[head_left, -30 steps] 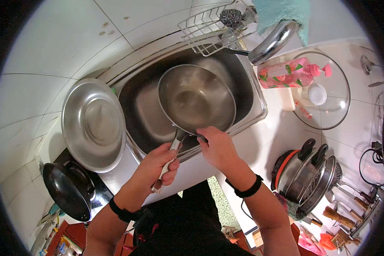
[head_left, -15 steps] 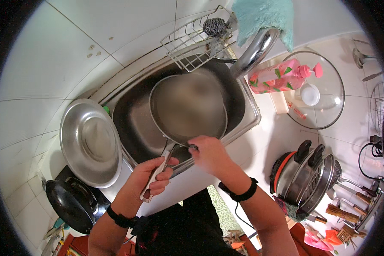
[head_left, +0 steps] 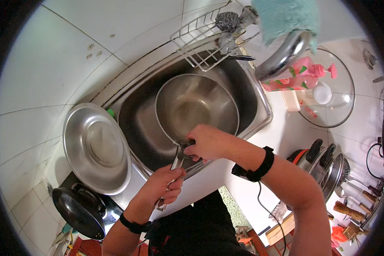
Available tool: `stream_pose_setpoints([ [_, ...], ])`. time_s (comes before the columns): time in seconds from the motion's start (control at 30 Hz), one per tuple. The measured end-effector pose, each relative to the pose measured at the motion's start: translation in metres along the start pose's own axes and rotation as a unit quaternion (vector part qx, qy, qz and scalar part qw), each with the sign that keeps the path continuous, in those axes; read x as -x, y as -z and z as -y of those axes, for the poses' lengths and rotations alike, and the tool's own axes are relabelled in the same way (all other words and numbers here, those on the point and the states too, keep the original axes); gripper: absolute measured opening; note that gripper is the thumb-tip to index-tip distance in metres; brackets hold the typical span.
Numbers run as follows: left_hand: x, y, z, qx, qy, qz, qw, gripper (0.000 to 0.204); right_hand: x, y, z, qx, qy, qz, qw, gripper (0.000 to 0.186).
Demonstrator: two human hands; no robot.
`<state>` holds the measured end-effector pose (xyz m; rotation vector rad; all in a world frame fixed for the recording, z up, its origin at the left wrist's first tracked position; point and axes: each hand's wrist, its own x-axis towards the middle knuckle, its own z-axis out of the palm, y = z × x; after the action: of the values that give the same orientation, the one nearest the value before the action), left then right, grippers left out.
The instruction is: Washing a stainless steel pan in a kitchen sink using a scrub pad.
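A round grey metal pan (head_left: pixel 196 100) with a long handle (head_left: pixel 179 161) rests tilted in the steel sink (head_left: pixel 136 113). My left hand (head_left: pixel 165 185) is closed around that handle near its free end. My right hand (head_left: pixel 205 143) pinches a dark wire scourer (head_left: pixel 186 143) and presses it where the handle joins the pan's rim. My fingers hide part of the scourer and the joint. The pan's inside looks wet and shiny, holding no solid thing.
A steel basin (head_left: pixel 104 147) and a black frying pan (head_left: pixel 79 213) stand at the left. Behind the sink are a wire rack (head_left: pixel 196 42) with another scourer (head_left: pixel 227 21) and a faucet (head_left: pixel 286 55) under a teal cloth (head_left: pixel 286 17). Rightward: pump bottle (head_left: pixel 301 76), glass lid (head_left: pixel 343 102), stacked pots (head_left: pixel 324 164).
My right hand has moved the scourer from the pan's near rim to the handle joint. The pan has stopped blurring, and the whole view has shifted slightly.
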<state>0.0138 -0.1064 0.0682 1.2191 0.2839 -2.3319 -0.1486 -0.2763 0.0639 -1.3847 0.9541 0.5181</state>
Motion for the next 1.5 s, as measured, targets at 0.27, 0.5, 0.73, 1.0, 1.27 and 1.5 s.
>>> stream_pose_setpoints([
  [0.27,-0.004,-0.003,0.006,-0.034,0.027,-0.025,0.999,0.019,-0.127,-0.009,0.015,-0.041,0.115,-0.086,0.989,0.029],
  [0.5,-0.007,0.001,0.007,-0.055,0.038,-0.022,0.998,0.021,-0.19,0.043,0.024,-0.548,0.0,-0.229,0.805,0.025],
  [0.73,-0.006,0.004,0.01,-0.027,0.033,-0.024,0.999,0.02,-0.12,0.004,0.009,-0.158,-0.009,0.022,0.987,0.028],
  [1.0,0.0,-0.005,0.003,-0.026,0.018,-0.018,0.999,0.022,-0.023,0.049,-0.056,0.373,0.034,0.129,0.918,0.027],
  [1.27,0.0,0.0,0.005,-0.009,0.003,0.001,1.0,0.023,-0.086,0.108,-0.09,0.584,-0.064,-0.127,0.799,0.013],
  [1.5,-0.002,0.003,0.007,-0.008,0.013,0.008,1.0,0.024,-0.147,0.113,-0.08,0.687,0.161,-0.282,0.65,0.016],
])
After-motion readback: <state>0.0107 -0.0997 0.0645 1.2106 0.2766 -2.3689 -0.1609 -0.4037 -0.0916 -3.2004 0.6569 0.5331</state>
